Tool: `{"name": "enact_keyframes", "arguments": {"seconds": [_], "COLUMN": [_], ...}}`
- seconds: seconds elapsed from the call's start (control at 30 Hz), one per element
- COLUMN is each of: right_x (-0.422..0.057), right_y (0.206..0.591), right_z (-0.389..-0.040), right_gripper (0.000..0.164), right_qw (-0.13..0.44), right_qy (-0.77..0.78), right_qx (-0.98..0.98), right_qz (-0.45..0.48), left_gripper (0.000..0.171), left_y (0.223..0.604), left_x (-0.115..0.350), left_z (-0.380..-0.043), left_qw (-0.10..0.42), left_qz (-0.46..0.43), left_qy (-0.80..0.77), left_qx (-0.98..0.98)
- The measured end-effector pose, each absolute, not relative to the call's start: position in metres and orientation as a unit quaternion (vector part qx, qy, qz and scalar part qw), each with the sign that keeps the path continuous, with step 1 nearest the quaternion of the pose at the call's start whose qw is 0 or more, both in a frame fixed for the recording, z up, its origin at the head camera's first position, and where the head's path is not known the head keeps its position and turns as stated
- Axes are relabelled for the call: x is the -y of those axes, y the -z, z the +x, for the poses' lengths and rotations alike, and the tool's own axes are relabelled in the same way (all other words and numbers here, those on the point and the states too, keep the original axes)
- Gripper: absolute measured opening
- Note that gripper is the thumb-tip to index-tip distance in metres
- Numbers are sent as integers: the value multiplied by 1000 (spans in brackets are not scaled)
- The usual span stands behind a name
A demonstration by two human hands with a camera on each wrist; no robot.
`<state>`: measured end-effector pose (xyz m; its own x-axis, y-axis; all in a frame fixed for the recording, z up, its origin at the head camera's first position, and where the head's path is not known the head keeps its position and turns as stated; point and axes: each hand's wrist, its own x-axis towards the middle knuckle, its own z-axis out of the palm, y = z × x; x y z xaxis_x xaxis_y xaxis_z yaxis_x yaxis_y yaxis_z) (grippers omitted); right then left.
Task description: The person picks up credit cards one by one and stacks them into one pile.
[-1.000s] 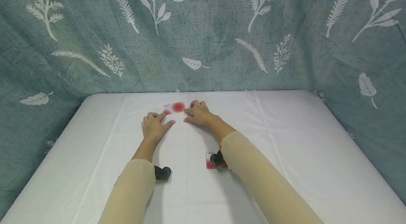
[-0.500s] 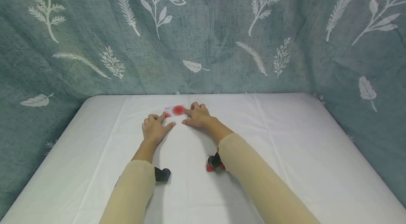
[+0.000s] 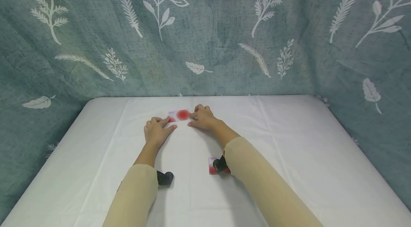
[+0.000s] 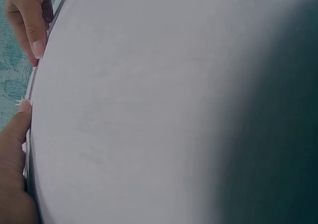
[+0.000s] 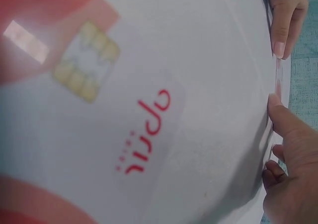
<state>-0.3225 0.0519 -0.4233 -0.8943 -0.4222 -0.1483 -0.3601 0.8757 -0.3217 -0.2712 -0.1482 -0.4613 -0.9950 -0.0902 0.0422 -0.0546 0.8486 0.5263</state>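
Note:
A white card with a red disc [image 3: 183,114] lies flat near the table's far edge. At its left corner, the index fingertip of my left hand [image 3: 156,131] touches it, thumb spread toward the right. My right hand [image 3: 203,117] has its index fingertip at the card's right end, with the thumb lower down. In the left wrist view my left hand [image 4: 12,169] and right hand [image 4: 31,20] show at the left edge. The right wrist view has my left hand [image 5: 285,20] above my right hand [image 5: 298,159], the far card seen edge-on between them.
A second red-and-white card [image 3: 212,166] lies under my right forearm, partly covered by the black wrist camera [image 3: 220,164]. Close up, its gold chip [image 5: 87,60] and red lettering show. A patterned green curtain [image 3: 218,41] hangs behind the white-covered table [image 3: 298,130].
In the last half second the far card has slid slightly right and toward me, and my right hand has shifted a little right. My left hand has hardly moved.

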Motion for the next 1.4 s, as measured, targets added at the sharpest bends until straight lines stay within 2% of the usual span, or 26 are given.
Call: {"name": "enact_keyframes", "arguments": {"seconds": [0.33,0.5,0.63,0.83,1.07,1.4], "right_x": [-60,-63,-62,-56,-53,-59], "right_y": [427,432,434,433,434,435], "right_z": [-325,-326,-325,-323,-321,-320], "right_gripper": [42,42,55,69,67,54], "right_qw": [81,76,88,92,99,89], "right_qy": [207,260,283,218,191,270], "right_qx": [-951,-942,-938,-953,-958,-943], "right_qz": [-213,-198,-179,-188,-187,-174], "left_gripper": [50,44,50,65,66,62], "left_y": [466,465,464,464,462,461], "left_x": [148,148,148,148,149,149], "left_z": [-272,-270,-269,-271,-272,-271], "left_qw": [56,71,72,42,4,18], "left_qz": [52,52,54,43,28,25], "left_qy": [314,319,312,273,246,263], "left_qx": [946,944,946,960,969,964]}}
